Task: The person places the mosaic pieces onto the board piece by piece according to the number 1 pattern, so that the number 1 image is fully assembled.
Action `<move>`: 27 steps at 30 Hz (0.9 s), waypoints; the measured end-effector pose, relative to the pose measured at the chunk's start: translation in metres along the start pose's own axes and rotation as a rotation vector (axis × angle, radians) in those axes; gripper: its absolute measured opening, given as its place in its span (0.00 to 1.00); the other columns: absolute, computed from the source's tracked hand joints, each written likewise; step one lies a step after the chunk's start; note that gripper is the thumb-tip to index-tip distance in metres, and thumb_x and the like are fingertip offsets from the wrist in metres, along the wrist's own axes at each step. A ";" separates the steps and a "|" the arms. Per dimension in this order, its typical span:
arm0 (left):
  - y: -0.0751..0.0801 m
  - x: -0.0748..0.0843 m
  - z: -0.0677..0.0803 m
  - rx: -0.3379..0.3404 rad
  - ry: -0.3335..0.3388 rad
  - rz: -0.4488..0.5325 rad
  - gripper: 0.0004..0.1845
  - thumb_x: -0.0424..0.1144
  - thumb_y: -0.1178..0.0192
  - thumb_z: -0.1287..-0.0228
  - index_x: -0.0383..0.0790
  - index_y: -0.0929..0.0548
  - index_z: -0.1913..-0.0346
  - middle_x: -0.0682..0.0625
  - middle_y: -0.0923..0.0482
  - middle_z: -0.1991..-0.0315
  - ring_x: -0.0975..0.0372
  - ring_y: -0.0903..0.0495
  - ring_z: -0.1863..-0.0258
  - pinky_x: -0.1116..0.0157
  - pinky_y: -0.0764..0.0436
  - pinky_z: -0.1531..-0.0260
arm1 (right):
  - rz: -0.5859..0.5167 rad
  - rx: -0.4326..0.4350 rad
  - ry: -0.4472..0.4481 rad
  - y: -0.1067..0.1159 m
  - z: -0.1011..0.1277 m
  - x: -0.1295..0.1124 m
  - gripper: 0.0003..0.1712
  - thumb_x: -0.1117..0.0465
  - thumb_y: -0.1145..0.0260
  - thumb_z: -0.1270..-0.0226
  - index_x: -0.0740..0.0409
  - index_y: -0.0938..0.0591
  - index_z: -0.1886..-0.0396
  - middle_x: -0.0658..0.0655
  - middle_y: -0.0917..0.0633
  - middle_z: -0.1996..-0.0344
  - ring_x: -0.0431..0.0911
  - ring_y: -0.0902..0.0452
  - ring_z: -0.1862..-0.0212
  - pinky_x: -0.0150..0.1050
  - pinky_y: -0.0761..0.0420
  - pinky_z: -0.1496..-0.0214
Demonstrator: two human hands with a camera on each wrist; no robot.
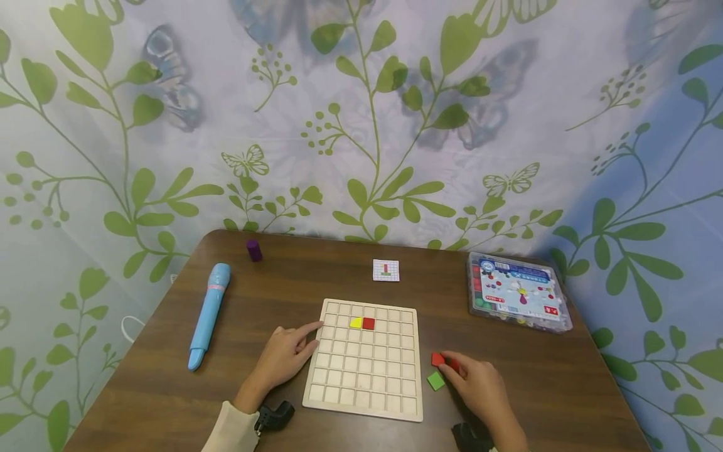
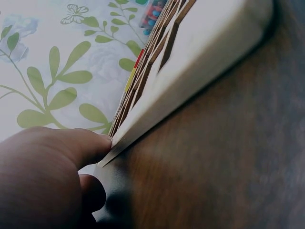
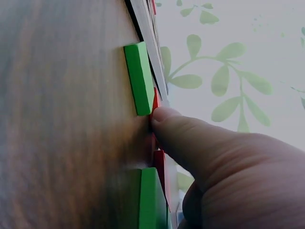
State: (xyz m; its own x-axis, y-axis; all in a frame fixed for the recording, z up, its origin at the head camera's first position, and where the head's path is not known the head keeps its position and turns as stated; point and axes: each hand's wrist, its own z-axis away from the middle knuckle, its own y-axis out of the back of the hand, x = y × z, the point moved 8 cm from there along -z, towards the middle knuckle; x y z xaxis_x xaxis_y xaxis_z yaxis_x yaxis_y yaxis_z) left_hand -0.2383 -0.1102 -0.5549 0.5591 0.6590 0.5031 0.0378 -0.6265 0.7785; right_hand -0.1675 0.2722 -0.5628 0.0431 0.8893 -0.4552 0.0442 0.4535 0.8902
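Red tiles (image 1: pixel 438 360) partly hidden under right hand (image 1: pixel 480 389).

The left hand (image 1: pixel 284 355) lies palm down, low and to the left, its forearm coming in from the bottom edge in a pale sleeve (image 1: pixel 234 430). The index finger is stretched straight out, pointing forward and to the right, while the other fingers are loosely tucked under. In the left wrist view the fingertip presses flat against an edge. The right hand (image 1: pixel 477 384) reaches in from the lower right, back of the hand up, fingers bent forward and down. In the right wrist view one fingertip (image 3: pixel 164 117) touches down, extended. A dark strap sits at each wrist.
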 end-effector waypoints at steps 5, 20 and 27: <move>0.000 0.000 0.000 0.004 -0.003 -0.004 0.19 0.39 0.32 0.31 0.47 0.15 0.38 0.71 0.47 0.84 0.75 0.48 0.84 0.62 0.38 0.65 | 0.023 0.000 0.026 0.001 0.001 -0.005 0.21 0.48 0.26 0.34 0.50 0.12 0.44 0.44 0.37 0.87 0.40 0.44 0.82 0.37 0.42 0.77; 0.003 0.000 0.001 0.011 -0.015 -0.017 0.20 0.40 0.32 0.31 0.47 0.15 0.38 0.72 0.47 0.84 0.75 0.49 0.84 0.62 0.39 0.65 | 0.052 0.063 0.085 0.003 0.001 -0.015 0.19 0.52 0.26 0.33 0.54 0.13 0.45 0.42 0.37 0.87 0.37 0.45 0.83 0.34 0.41 0.79; -0.001 -0.001 0.001 0.002 -0.003 -0.009 0.20 0.40 0.32 0.31 0.48 0.15 0.38 0.72 0.48 0.85 0.75 0.50 0.84 0.62 0.39 0.65 | 0.059 0.120 0.148 0.009 0.003 -0.020 0.18 0.53 0.24 0.35 0.54 0.12 0.48 0.40 0.39 0.87 0.34 0.49 0.83 0.34 0.42 0.79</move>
State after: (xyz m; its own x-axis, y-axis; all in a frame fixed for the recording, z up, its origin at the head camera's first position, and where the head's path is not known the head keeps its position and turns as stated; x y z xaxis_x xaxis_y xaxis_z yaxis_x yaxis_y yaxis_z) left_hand -0.2383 -0.1109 -0.5565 0.5614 0.6631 0.4952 0.0442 -0.6216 0.7821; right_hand -0.1654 0.2582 -0.5461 -0.0979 0.9171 -0.3865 0.1653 0.3980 0.9024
